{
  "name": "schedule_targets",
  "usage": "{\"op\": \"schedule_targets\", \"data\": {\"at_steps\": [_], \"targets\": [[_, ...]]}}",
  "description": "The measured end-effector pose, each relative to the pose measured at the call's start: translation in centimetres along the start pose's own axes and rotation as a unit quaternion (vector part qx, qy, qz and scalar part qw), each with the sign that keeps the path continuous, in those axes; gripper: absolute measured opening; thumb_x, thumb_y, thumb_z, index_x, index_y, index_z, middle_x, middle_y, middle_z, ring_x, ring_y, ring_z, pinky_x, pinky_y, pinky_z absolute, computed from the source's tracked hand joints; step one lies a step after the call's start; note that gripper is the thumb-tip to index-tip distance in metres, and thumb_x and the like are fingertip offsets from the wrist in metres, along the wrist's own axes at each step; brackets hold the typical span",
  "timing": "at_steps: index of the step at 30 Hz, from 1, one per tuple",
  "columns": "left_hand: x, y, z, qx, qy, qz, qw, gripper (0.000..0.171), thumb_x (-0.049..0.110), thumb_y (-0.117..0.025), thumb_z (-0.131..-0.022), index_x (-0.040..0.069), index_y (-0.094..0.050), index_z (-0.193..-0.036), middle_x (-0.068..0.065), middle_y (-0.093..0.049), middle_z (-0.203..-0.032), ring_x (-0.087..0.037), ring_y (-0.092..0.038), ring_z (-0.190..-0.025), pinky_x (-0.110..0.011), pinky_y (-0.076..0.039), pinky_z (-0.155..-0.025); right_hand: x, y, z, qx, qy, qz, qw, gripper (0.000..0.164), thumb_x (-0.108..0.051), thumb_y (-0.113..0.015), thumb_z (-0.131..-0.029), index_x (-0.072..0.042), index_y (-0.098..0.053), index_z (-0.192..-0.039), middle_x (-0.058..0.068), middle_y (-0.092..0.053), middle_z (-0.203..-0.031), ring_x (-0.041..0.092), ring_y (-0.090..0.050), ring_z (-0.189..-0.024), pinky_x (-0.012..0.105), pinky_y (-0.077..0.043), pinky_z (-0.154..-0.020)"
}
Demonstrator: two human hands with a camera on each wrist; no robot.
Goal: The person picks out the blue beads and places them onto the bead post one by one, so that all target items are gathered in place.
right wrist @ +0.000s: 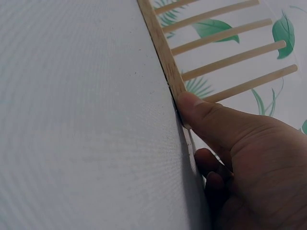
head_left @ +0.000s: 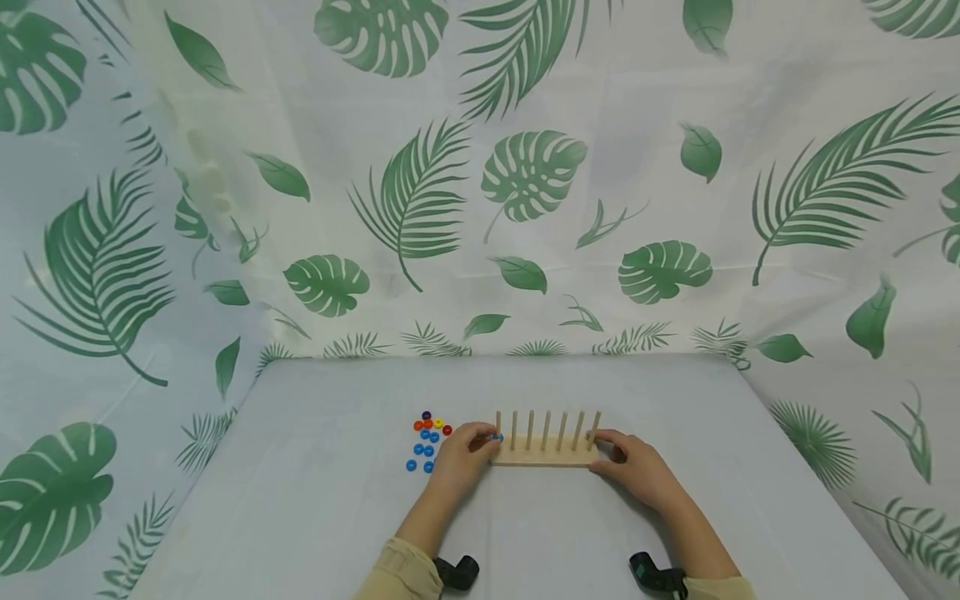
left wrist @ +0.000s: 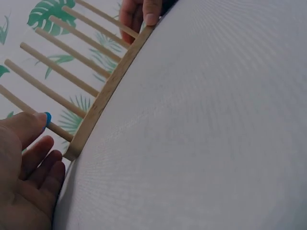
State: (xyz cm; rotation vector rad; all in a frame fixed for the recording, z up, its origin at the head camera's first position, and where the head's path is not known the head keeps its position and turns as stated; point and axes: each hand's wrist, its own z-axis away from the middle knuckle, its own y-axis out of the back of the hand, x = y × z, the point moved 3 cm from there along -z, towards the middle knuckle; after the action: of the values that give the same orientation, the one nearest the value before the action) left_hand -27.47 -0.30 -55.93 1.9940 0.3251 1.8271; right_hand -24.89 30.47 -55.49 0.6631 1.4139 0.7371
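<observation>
A wooden peg rack (head_left: 543, 457) stands upright on the table, with a row of several thin pegs along its base. At its left end my left hand (head_left: 459, 457) pinches a blue bead (left wrist: 48, 120), which is round the leftmost peg (left wrist: 19, 103) partway down its length. The other fingers of that hand are loosely curled beside the end of the base. My right hand (head_left: 637, 468) grips the rack's right end, its thumb (right wrist: 192, 106) pressed on the front edge of the base. Part of its fingers is hidden behind the rack.
Left of the rack lie loose beads: several blue beads (head_left: 418, 449), orange beads (head_left: 418, 426), a yellow bead (head_left: 438, 423), a red bead (head_left: 447, 430) and a dark bead (head_left: 427, 415). A white cloth covers the table (head_left: 337, 433). Leaf-printed curtains (head_left: 525, 275) hang behind and at both sides.
</observation>
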Motion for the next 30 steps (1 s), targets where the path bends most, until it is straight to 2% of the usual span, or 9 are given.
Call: {"op": "schedule_targets", "data": {"at_steps": [4,11,19,30], "targets": [[-0.05,-0.04,-0.05,-0.004,-0.006,-0.011,0.9999,0.026,0.035,-0.070,-0.092,0.027,-0.068,-0.116,0.007,-0.066,-0.116,-0.012,-0.064,-0.108,-0.034,-0.054,-0.094,0.08,-0.04,-0.01,0.003,0.002,0.003,1.000,0.062,-0.048,-0.078,-0.080,-0.020,-0.061,-0.133,0.004,-0.064,-0.101,0.019,-0.056,-0.091,0.044,-0.049,-0.080],[-0.15,-0.24,-0.32,-0.008,-0.040,-0.077,0.9962,0.021,0.031,-0.069,-0.092,0.022,-0.070,-0.112,0.005,-0.065,-0.115,-0.012,-0.062,-0.106,-0.033,-0.054,-0.093,0.11,-0.09,0.01,0.004,0.007,0.006,1.000,0.062,-0.048,-0.077,-0.081,-0.020,-0.061,-0.133,0.005,-0.064,-0.103,0.020,-0.057,-0.093,0.045,-0.050,-0.082],[0.21,-0.44,-0.42,-0.001,-0.022,-0.101,0.9947,0.023,0.029,-0.070,-0.092,0.020,-0.072,-0.113,0.004,-0.064,-0.119,-0.016,-0.062,-0.112,-0.037,-0.054,-0.096,-0.05,0.05,-0.07,0.004,0.009,0.010,1.000,0.060,-0.046,-0.077,-0.081,-0.019,-0.061,-0.133,0.004,-0.063,-0.099,0.018,-0.055,-0.089,0.040,-0.048,-0.078],[0.37,-0.50,-0.43,-0.014,-0.027,-0.103,0.9942,0.026,0.026,-0.070,-0.092,0.014,-0.073,-0.115,0.000,-0.064,-0.121,-0.020,-0.062,-0.113,-0.038,-0.054,-0.095,-0.16,-0.05,0.14,0.003,0.008,0.008,1.000,0.060,-0.046,-0.077,-0.082,-0.017,-0.061,-0.133,0.009,-0.065,-0.108,0.023,-0.059,-0.097,0.049,-0.050,-0.084]]}}
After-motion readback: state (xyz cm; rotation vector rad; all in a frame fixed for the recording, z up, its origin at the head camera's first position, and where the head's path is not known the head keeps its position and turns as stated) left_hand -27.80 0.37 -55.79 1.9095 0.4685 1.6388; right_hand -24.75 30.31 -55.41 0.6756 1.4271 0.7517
